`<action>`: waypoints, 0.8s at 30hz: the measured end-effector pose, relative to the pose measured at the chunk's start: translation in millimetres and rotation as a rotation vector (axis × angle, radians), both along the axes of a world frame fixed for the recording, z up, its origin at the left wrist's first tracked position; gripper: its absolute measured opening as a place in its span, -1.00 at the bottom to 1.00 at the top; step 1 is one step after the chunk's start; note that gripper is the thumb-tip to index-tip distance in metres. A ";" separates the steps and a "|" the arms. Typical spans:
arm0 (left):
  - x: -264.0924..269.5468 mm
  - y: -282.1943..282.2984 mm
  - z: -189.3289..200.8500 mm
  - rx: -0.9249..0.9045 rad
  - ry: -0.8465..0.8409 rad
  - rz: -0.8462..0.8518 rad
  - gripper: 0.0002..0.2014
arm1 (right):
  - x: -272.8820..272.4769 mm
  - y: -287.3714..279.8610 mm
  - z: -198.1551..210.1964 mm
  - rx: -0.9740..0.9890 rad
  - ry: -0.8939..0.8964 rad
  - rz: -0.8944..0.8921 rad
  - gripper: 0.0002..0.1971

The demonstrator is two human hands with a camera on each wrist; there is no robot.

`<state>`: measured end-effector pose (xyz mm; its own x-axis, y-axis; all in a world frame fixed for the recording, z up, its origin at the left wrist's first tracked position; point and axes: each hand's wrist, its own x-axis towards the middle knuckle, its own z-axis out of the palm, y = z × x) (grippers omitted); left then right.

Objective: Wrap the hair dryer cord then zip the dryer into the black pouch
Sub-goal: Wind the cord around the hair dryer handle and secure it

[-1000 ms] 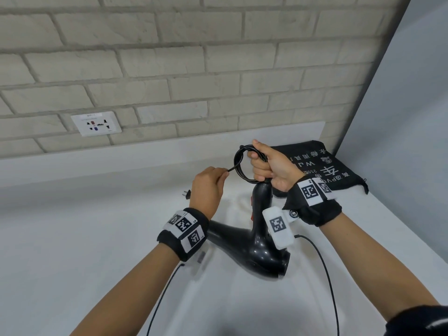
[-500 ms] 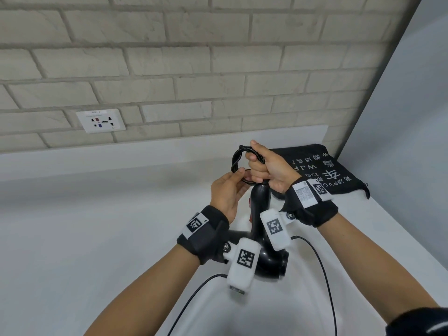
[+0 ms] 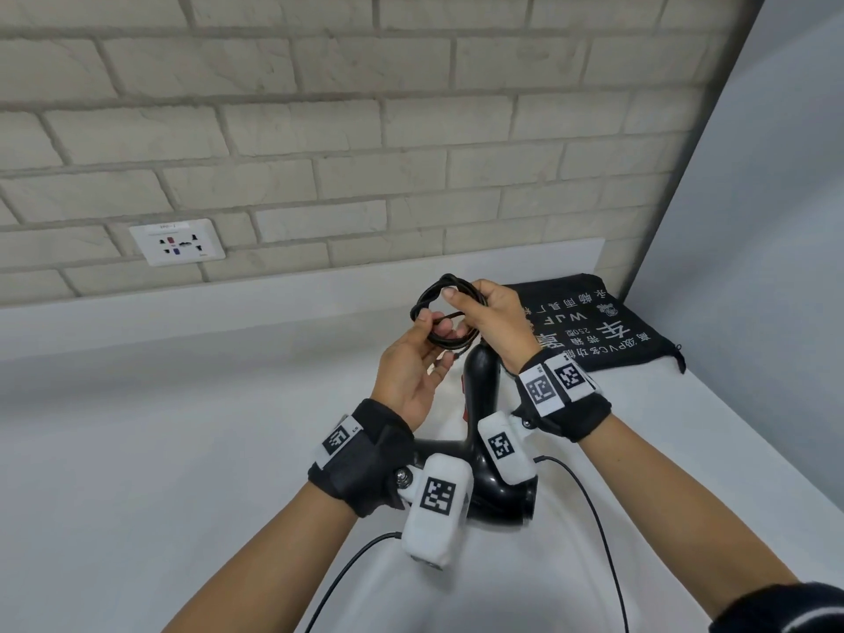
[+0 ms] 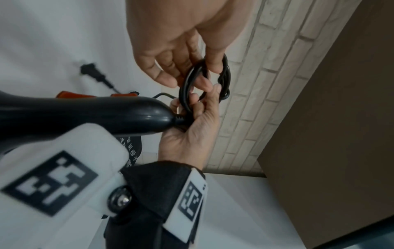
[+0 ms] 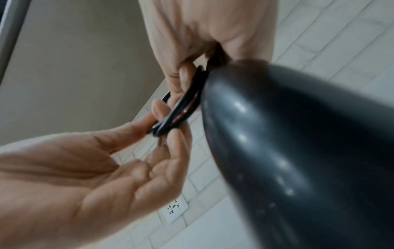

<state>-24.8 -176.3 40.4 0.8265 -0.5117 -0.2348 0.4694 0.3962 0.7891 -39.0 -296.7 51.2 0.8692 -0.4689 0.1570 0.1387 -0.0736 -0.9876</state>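
The black hair dryer (image 3: 480, 386) lies on the white counter (image 3: 182, 450) with its handle pointing away from me. Its black cord is wound into a small coil (image 3: 427, 296) above the handle's end. My right hand (image 3: 475, 308) grips that coil beside the handle end, thumb on top. My left hand (image 3: 431, 328) pinches the coil's lower strands between thumb and fingers. In the left wrist view the coil (image 4: 187, 87) sits between both hands, and the plug (image 4: 93, 74) lies loose on the counter. The black pouch (image 3: 593, 326) lies flat at the back right.
A brick wall with a white socket (image 3: 178, 243) runs along the back of the counter. A grey side wall (image 3: 753, 221) closes off the right, just past the pouch. Thin black cables (image 3: 593, 518) trail from my wrist cameras.
My left hand has come in from the left, where it held a strand of cord out, and now pinches the coil. My right hand has kept its grip.
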 end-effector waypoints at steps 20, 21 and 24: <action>1.7 17.9 10.7 0.265 -0.237 -0.192 -0.82 | -3.8 9.5 -1.0 0.251 -0.032 0.093 -0.78; 2.6 18.2 11.3 0.279 -0.214 -0.179 -0.87 | -4.2 9.7 -1.0 0.249 -0.038 0.095 -0.78; 4.7 22.5 6.2 0.324 -0.074 -0.213 -0.91 | -4.1 9.5 -1.9 0.221 -0.061 0.089 -0.76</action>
<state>-20.1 -153.8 46.5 0.7304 -0.5829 -0.3560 0.4516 0.0211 0.8920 -43.0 -287.2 49.4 0.9007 -0.4196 0.1129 0.1951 0.1584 -0.9679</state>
